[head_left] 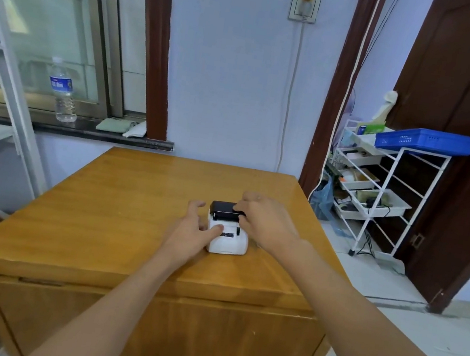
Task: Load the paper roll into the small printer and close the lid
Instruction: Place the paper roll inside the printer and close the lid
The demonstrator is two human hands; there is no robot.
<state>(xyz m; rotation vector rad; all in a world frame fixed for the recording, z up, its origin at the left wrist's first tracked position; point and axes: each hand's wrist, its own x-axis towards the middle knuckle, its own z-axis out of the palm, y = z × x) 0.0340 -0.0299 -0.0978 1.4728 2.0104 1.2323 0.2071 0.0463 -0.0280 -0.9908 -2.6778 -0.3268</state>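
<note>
The broad, glossy honey-brown wooden tabletop (119, 216) fills the middle of the view, with a pale lilac wall behind it. At two o'clock from the tabletop stands a white wire-frame rack (384, 183) of trays, topped by a flat blue perforated plastic basket (426, 141). At ten o'clock, on the dark window sill, a clear plastic water bottle with a blue label (62, 90) stands upright.

Near the centre of the tabletop sits the small white plastic printer (226, 243), its black hinged lid (225, 209) at its twelve o'clock end; whether the lid is fully down cannot be told. No paper roll can be made out.

The left hand (193, 232) lies against the printer's nine o'clock side, its grip wide with fingers spread and the thumb resting on the white top. The right hand (264, 221) comes over from three o'clock, its grip narrow, fingers curled onto the black lid's right edge.
</note>
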